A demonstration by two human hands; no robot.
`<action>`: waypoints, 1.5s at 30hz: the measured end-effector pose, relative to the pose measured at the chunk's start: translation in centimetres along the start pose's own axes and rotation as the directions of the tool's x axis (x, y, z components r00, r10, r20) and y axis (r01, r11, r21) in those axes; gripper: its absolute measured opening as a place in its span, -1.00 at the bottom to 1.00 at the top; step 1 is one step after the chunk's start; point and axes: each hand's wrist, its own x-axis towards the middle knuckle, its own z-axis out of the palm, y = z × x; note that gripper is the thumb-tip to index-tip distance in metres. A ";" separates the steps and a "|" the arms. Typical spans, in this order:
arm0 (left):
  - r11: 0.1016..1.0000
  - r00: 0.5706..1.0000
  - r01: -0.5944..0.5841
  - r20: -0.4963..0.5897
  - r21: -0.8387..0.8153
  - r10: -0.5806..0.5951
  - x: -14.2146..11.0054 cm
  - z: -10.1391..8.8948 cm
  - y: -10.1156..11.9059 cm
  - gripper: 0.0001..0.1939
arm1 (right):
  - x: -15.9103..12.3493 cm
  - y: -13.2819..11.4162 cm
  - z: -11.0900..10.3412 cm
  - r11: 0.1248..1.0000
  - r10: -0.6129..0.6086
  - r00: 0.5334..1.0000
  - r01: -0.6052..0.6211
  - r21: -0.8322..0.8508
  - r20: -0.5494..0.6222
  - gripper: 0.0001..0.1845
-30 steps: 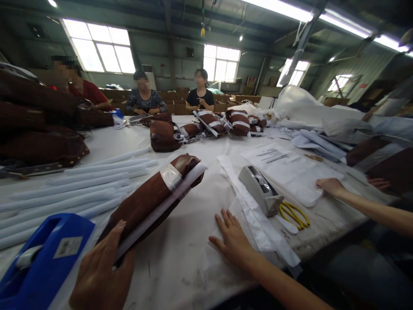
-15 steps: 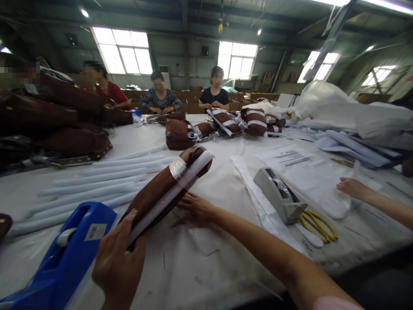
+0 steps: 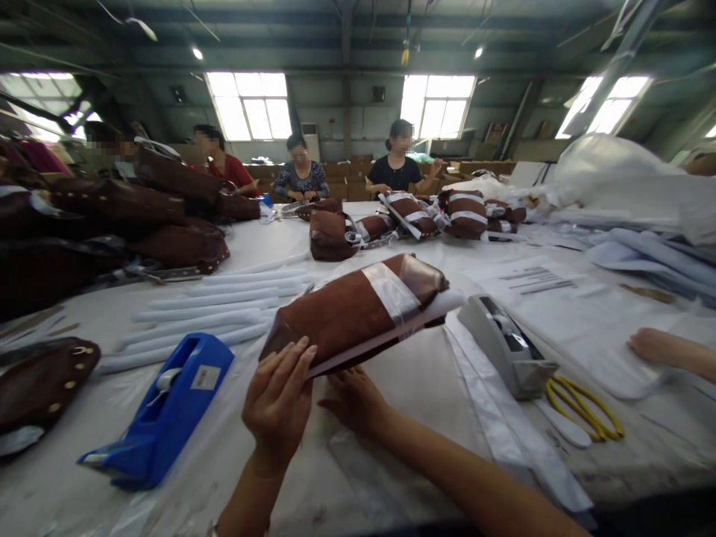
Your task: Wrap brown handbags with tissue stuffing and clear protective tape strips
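A brown leather bag [image 3: 330, 309], folded into a long bundle, is held tilted just above the table in front of me. A clear tape band [image 3: 391, 291] wraps it, and a white padded strip [image 3: 385, 335] runs along its lower side. My left hand [image 3: 283, 399] is closed on the bag's near left end, fingers on top. My right hand [image 3: 358, 399] reaches beneath the bag with the thumb apart; its fingertips are partly hidden there, and whether they touch it is unclear. Left of my hands stands a blue tape dispenser [image 3: 168, 418].
White padded strips [image 3: 195, 317] lie behind the blue dispenser. To the right are a grey tape dispenser [image 3: 506, 347], yellow-handled scissors [image 3: 585, 410] and another person's hand [image 3: 663, 347]. Brown bags [image 3: 162, 201] pile up at left; taped bags [image 3: 467, 212] sit at the back near seated co-workers.
My left hand has turned the bag to a flatter angle, showing its broad taped side. The right hand stays low behind it. My view has swung left; a co-worker at the back has raised a hand.
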 end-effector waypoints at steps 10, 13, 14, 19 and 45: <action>0.986 0.966 -0.122 0.215 -0.118 0.145 -4.8 1.1 3.1 -0.67 | -6.7 -1.1 -10.7 0.898 -0.400 0.855 0.438 0.045 -0.330 -0.75; 0.990 0.962 -0.111 0.240 -0.090 0.130 -5.5 0.6 3.6 -0.66 | -2.6 2.1 -12.4 0.956 -0.259 0.889 0.292 0.031 -0.378 -0.73; 0.990 0.959 -0.117 0.249 -0.082 0.134 -5.8 0.5 3.6 -0.65 | -0.9 3.3 -12.5 0.970 -0.216 0.907 0.242 0.027 -0.361 -0.72; 0.975 0.942 -0.218 0.252 -0.046 0.223 -7.2 0.3 3.1 -0.63 | 8.0 8.3 -11.2 0.971 -0.225 0.974 0.226 -0.083 0.024 -0.57; 0.989 0.985 -0.125 0.106 -0.080 0.133 -7.9 1.8 3.3 -0.65 | 17.6 4.7 -5.0 0.754 -0.307 0.763 0.560 -0.344 0.569 -0.78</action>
